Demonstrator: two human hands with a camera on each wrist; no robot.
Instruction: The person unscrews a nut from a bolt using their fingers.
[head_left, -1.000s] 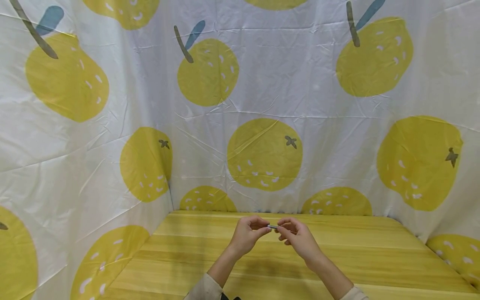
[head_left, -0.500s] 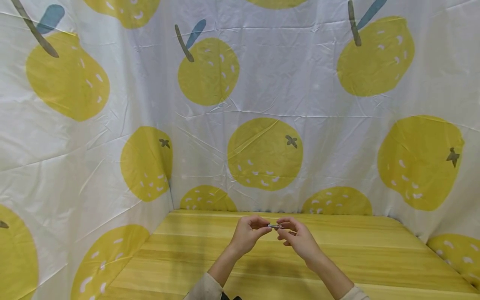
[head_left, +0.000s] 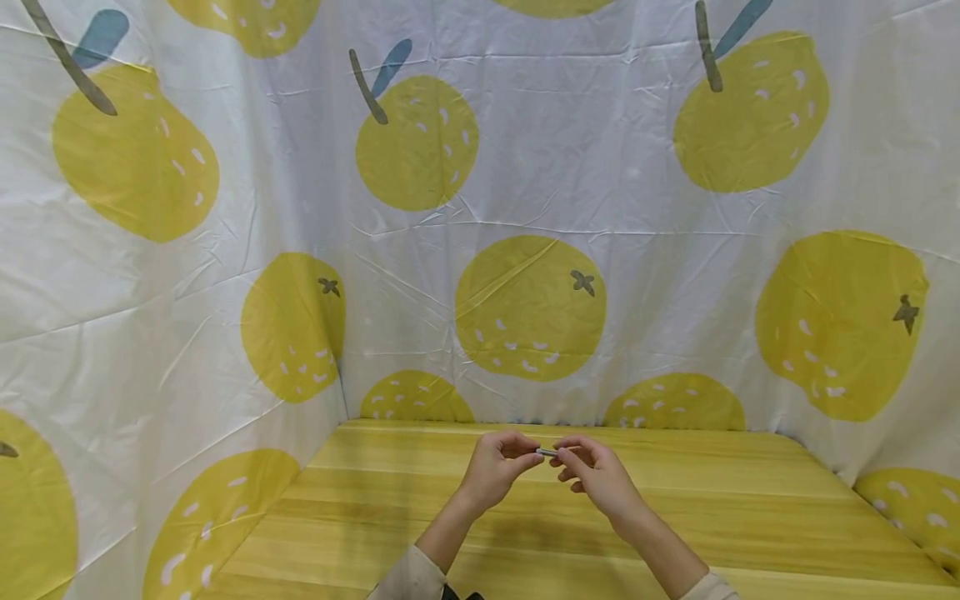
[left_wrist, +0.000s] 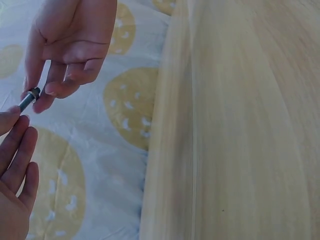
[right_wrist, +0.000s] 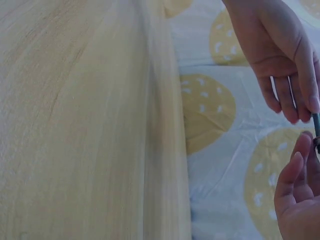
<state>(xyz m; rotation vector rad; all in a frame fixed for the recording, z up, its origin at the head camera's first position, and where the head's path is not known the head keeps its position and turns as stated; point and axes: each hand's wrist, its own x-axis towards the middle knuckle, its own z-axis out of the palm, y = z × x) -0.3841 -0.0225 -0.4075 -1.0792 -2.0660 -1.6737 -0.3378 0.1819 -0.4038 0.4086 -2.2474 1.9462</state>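
Over the back part of the table, both hands meet at a small grey metal bolt [head_left: 547,452]. My left hand [head_left: 489,473] pinches one end of it between thumb and index finger. At the other end sits a nut [left_wrist: 34,94], a short ring-like piece with the thumb and index fingertip of my right hand [head_left: 600,483] around it. In the left wrist view the right hand [left_wrist: 75,40] comes from above, its other fingers loosely bent. The right wrist view cuts off most of the bolt [right_wrist: 316,124] at its right edge.
A yellow wood-grain table [head_left: 750,517] spreads below the hands. White cloth [head_left: 645,275] printed with yellow fruit hangs behind it and along both sides, close to the table's edges.
The right fingers shifted off the bolt's end half a second ago, showing more of it, and have now closed back around it. The left hand holds still.
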